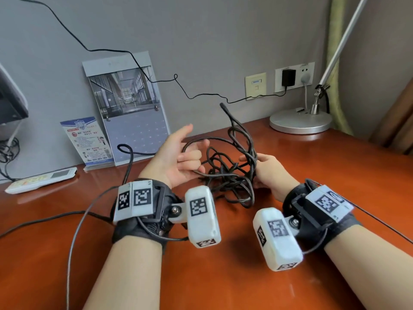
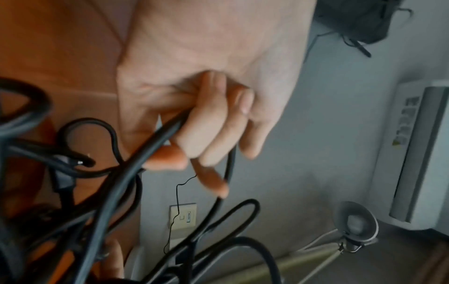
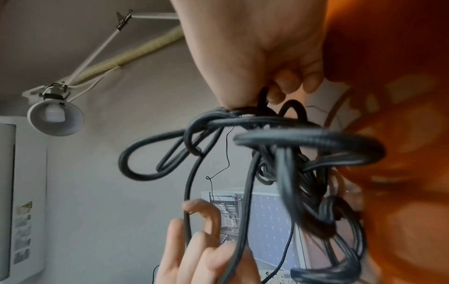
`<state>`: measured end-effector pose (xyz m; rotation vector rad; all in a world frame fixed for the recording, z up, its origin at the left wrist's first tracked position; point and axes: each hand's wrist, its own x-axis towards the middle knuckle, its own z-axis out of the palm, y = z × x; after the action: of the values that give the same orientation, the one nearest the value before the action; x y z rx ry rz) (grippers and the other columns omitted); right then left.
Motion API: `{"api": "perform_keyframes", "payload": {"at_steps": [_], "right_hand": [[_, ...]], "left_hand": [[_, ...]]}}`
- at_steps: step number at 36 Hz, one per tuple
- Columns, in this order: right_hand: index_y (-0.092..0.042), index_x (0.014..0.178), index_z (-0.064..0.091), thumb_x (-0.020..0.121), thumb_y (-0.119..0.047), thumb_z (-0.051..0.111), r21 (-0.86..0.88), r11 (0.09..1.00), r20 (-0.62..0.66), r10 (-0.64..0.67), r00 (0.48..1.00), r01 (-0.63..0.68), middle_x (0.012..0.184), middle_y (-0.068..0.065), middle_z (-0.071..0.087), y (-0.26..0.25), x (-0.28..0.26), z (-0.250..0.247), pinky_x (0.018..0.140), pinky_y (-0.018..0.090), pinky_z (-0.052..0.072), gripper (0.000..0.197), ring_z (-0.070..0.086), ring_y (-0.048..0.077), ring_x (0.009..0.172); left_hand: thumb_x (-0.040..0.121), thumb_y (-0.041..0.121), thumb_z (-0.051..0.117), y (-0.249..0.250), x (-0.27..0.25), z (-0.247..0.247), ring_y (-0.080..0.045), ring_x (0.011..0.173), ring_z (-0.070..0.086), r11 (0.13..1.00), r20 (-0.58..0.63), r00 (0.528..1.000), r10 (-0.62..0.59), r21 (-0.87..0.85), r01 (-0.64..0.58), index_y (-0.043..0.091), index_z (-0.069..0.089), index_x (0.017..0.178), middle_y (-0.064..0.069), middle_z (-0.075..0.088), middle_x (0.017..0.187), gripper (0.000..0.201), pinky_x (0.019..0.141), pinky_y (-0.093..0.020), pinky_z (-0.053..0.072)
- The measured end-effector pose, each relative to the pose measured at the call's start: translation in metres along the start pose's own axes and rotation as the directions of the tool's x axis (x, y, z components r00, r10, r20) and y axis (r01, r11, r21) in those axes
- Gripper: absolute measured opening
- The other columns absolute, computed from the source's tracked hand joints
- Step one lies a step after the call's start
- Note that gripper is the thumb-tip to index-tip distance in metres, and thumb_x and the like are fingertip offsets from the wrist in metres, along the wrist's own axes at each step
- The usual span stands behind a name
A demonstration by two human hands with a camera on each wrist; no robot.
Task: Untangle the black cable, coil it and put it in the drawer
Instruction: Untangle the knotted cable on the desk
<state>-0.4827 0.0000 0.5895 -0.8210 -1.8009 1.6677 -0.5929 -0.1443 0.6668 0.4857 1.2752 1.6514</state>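
The black cable (image 1: 228,175) is a knotted heap of loops, held partly above the red-brown desk (image 1: 223,283) between both hands. One end (image 1: 223,106) sticks up toward the wall. My left hand (image 1: 194,157) is palm-up at the heap's left, its fingers curled round one strand (image 2: 150,151), which runs out between them. My right hand (image 1: 257,162) grips several strands (image 3: 303,138) on the heap's right side, fingers closed where the loops gather. No drawer is in view.
A desk lamp base (image 1: 300,120) stands at the back right below wall sockets with a black adapter (image 1: 288,77). A calendar (image 1: 131,108), a leaflet stand (image 1: 89,142) and a white remote (image 1: 40,180) line the back left. A thin wire runs across the wall.
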Motion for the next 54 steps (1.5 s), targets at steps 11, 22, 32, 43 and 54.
{"api": "perform_keyframes", "payload": {"at_steps": [11,22,32,43,54], "right_hand": [[-0.009,0.124,0.047,0.096,-0.001,0.031,0.07,0.994,-0.069,0.094,0.993,-0.089,0.063,0.003,0.051,-0.003,0.0,-0.01,0.033,0.015,0.039,0.033,0.045,0.013,0.043],[-0.016,0.133,0.045,0.091,-0.015,0.049,-0.233,0.972,-0.145,-0.042,0.989,0.007,0.109,0.014,0.064,0.004,0.013,-0.009,0.062,0.036,0.058,0.042,0.067,0.027,0.074],[-0.001,0.106,0.066,0.091,-0.007,0.042,-0.546,0.835,-0.051,-0.11,0.993,0.064,0.104,0.019,0.067,0.0,0.006,-0.008,0.087,0.035,0.049,0.03,0.063,0.032,0.091],[-0.01,0.102,0.07,0.092,-0.01,0.046,-0.448,0.878,-0.064,-0.222,0.973,0.171,0.079,0.006,0.062,0.002,0.008,-0.009,0.069,0.026,0.044,0.026,0.054,0.021,0.068],[-0.008,0.083,0.061,0.091,0.001,0.037,0.015,1.0,-0.005,-0.004,1.0,0.004,0.062,0.006,0.048,-0.003,0.005,-0.01,0.041,0.021,0.043,0.027,0.044,0.013,0.045]], "left_hand": [[0.083,0.009,0.04,0.02,-0.014,-0.013,-0.002,0.041,0.034,0.973,0.015,0.989,0.146,-0.183,-0.14,0.015,0.048,0.073,0.011,0.04,0.053,0.015,0.053,-0.016,0.044],[0.102,0.019,0.037,0.012,0.001,-0.019,-0.003,0.033,0.036,0.902,-0.423,0.827,0.369,0.376,-0.21,0.013,0.056,0.077,0.009,0.045,0.046,0.032,0.046,-0.019,0.045],[0.094,0.007,0.029,-0.011,0.009,-0.054,-0.008,0.027,0.029,0.846,-0.526,0.851,0.005,-0.452,-0.284,0.016,0.047,0.074,0.009,0.04,0.049,0.029,0.056,-0.021,0.035],[0.084,0.007,0.062,-0.011,0.027,-0.013,-0.028,0.137,0.022,0.816,-0.664,0.583,0.468,0.578,0.003,-0.005,0.015,0.145,-0.016,0.015,0.147,0.077,0.106,-0.028,0.027],[0.086,-0.008,0.034,-0.014,0.01,0.043,-0.008,0.06,0.049,0.255,-0.006,0.842,0.539,0.954,-0.156,0.024,0.062,0.106,0.002,0.065,0.104,0.047,0.042,-0.011,0.031]]}}
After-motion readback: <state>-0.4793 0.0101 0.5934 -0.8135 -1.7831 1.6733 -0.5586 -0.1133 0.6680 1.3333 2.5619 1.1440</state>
